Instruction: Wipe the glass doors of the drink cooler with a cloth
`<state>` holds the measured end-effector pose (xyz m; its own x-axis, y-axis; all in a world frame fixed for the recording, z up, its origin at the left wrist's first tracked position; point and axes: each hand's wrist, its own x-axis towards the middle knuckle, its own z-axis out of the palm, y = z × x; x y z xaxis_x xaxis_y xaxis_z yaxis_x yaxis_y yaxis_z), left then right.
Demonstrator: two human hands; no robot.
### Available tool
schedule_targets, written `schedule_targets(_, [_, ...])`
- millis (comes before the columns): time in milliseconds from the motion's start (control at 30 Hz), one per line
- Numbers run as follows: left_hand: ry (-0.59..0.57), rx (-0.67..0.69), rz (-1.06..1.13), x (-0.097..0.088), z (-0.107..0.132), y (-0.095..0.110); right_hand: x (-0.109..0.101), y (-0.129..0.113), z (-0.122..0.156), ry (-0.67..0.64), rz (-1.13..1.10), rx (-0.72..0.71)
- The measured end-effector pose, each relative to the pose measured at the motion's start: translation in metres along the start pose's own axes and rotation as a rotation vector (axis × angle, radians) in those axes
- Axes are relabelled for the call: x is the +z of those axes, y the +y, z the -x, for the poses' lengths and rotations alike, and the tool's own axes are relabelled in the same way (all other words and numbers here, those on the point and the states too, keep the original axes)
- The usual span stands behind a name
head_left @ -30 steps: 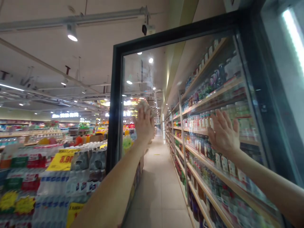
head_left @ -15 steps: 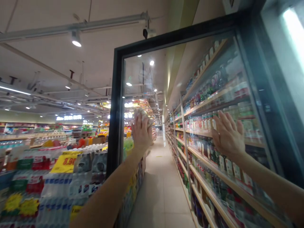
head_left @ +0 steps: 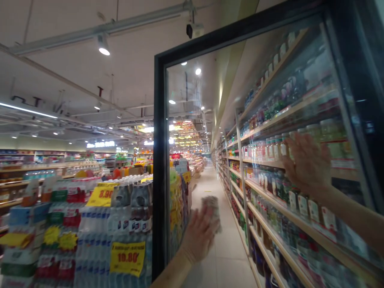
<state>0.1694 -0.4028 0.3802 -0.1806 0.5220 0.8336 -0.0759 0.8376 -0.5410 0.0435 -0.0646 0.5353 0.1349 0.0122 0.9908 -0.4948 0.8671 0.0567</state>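
An open glass fridge door (head_left: 160, 160) with a black frame stands in front of me. My left hand (head_left: 199, 236) presses a crumpled pale cloth (head_left: 213, 208) against the lower part of the glass. My right hand (head_left: 309, 164) lies flat on the glass further right, fingers stretched out, at about shoulder height. Through the pane I see the aisle and shelves of bottles.
Long wooden shelves (head_left: 270, 200) packed with bottled drinks run along the right of a tiled aisle (head_left: 216, 192). Stacked packs of water bottles (head_left: 120, 224) with yellow price signs (head_left: 127, 258) stand at the left. Ceiling lights and a camera (head_left: 193, 30) hang overhead.
My left hand with the cloth has slid down the glass from head height to the lower part. The right hand stays flat on the pane. The view has shifted slightly.
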Motion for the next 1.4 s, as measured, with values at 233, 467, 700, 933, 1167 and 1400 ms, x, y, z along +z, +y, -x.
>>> schedule_targets(233, [0.108,-0.349,-0.108,0.003,-0.020,0.000,0.001,-0.001,0.002,0.013,-0.003,0.004])
schedule_targets(467, [0.121,-0.299,-0.080,0.001,-0.045,-0.019,0.001,0.000,0.001,0.003,-0.002,-0.005])
schedule_targets(700, [-0.011,0.329,0.028,0.003,-0.065,0.002,0.001,0.002,0.001,0.007,0.003,-0.010])
schedule_targets(933, [0.071,-0.144,-0.074,0.002,-0.083,-0.021,0.002,0.006,0.001,0.023,-0.012,-0.023])
schedule_targets(1167, [0.171,-0.486,-0.100,0.005,-0.131,-0.045,0.005,0.006,0.002,0.036,-0.005,-0.033])
schedule_targets(1400, [0.021,-0.345,-0.104,0.001,-0.209,-0.044,0.008,0.007,0.003,0.061,-0.030,-0.060])
